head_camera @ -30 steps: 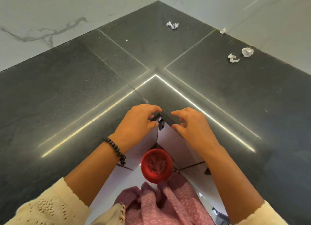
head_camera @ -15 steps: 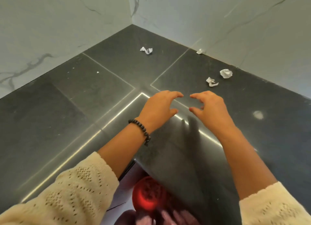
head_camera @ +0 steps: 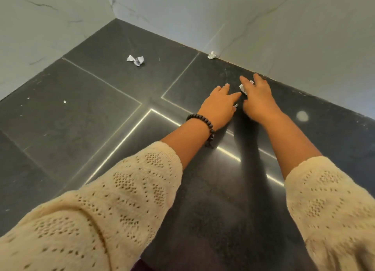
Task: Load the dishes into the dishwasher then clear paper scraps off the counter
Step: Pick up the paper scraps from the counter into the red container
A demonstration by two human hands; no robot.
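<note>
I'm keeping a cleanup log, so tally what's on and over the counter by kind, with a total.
Crumpled paper scraps lying free: 2, one mid-counter, one against the wall
Paper scraps under the hands: 2, at the left hand and at the right hand
Hands: 2, left hand, right hand
Beaded bracelet: 1
Total: 7

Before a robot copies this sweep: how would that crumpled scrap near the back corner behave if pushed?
The crumpled scrap looks small and thin, so probably very light. Its creased, irregular form suggests it would skid or tumble, not roll straight, on the smooth counter, and squash when pinched.
</note>
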